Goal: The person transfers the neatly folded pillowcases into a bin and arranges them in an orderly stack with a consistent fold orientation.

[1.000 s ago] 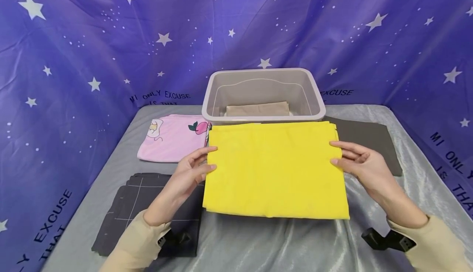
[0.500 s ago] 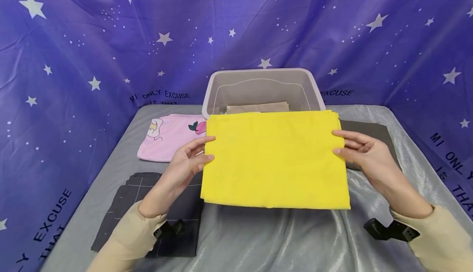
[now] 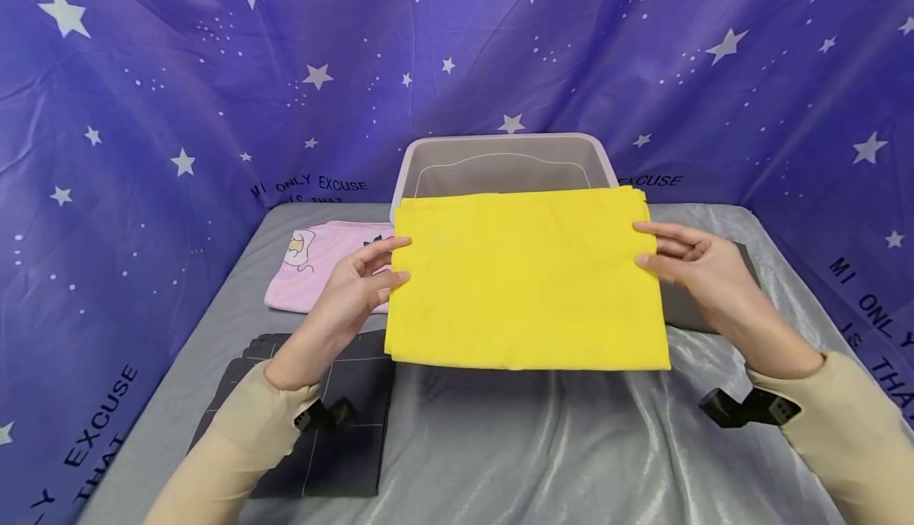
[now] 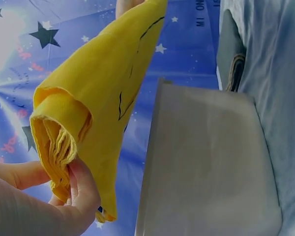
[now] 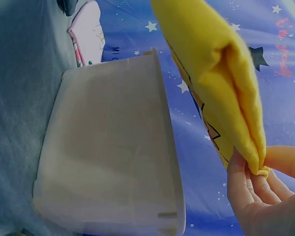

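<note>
A folded yellow cloth (image 3: 524, 279) is held up between my two hands, its lower edge off the table. My left hand (image 3: 347, 291) pinches its left edge, thumb on the near face and fingers behind. On the opposite edge, my right hand (image 3: 707, 279) pinches it the same way. Dark drawn lines mark the underside of the cloth (image 4: 113, 83) in the left wrist view, where its stacked layers show at the edge. Behind the cloth stands a light grey plastic bin (image 3: 510, 144), whose front and inside floor the cloth hides in the head view.
A folded pink cloth (image 3: 314, 267) with printed pictures lies at the left. Nearer, a folded dark checked cloth (image 3: 350, 430) is partly under my left forearm. At the right, a dark grey-brown folded cloth (image 3: 685, 311) is partly covered. Grey fabric (image 3: 535, 446) covers the table.
Both hands have raised the yellow cloth and moved it up toward the bin. It now hides the bin's front rim and the beige cloth seen inside earlier.
</note>
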Demonstrator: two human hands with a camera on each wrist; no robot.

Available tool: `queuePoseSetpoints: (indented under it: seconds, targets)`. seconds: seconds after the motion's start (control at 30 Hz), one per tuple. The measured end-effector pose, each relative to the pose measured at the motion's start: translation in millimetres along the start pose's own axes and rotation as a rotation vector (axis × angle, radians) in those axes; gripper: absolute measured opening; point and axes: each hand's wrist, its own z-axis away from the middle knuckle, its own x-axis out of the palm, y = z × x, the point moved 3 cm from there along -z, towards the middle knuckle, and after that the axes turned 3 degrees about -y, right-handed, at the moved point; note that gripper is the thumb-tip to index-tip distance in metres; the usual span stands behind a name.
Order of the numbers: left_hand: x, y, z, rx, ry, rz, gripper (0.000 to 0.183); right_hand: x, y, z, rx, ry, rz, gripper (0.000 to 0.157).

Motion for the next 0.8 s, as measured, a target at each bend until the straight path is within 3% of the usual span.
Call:
queuePoseSetpoints:
  seconds: [0.5, 0.63, 0.8]
  targets:
    - [-3.7, 12.1, -26.4, -0.029, 0.061, -0.027, 0.048, -2.0, -11.4, -24.0, 0.046, 0.014, 0.122, 0.056]
    - [-5.2, 14.8, -34.4, -0.033, 0.077, -0.050, 0.048, -2.7, -13.5, -32.2, 0.061, 0.001, 0.116, 0.060]
    - [-6.7, 19.9, -44.6, -0.038, 0.089, -0.068, 0.046, -3.4, -19.3, -41.7, 0.064, 0.006, 0.061, 0.051]
